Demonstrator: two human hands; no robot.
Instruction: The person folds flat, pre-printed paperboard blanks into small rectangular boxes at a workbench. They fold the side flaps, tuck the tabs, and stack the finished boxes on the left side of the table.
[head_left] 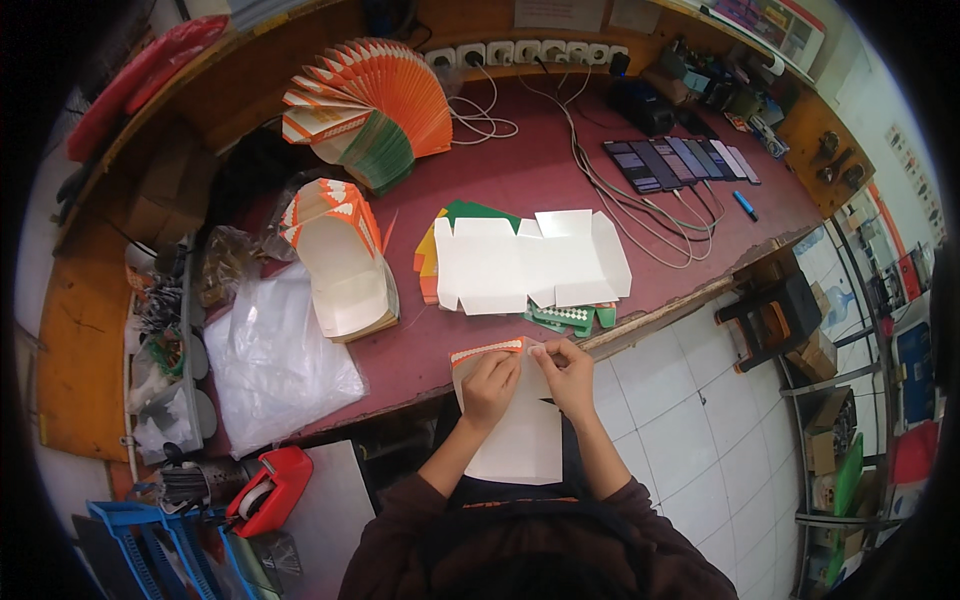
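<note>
Cardboard [515,440], pale with an orange upper edge, is held at the near side of a maroon surface [540,180]. Its upper edge is gripped by the left hand [488,388], fingers curled, while the upper right corner is pinched between thumb and forefinger of the right hand [568,378]. White blanks [490,265] are laid flat just ahead, over orange and green pieces. To their left, a nested stack [345,265] is set beside clear plastic [280,365]. Fanned cartons [420,95] are placed behind; phones [680,163] are lined up at right.
</note>
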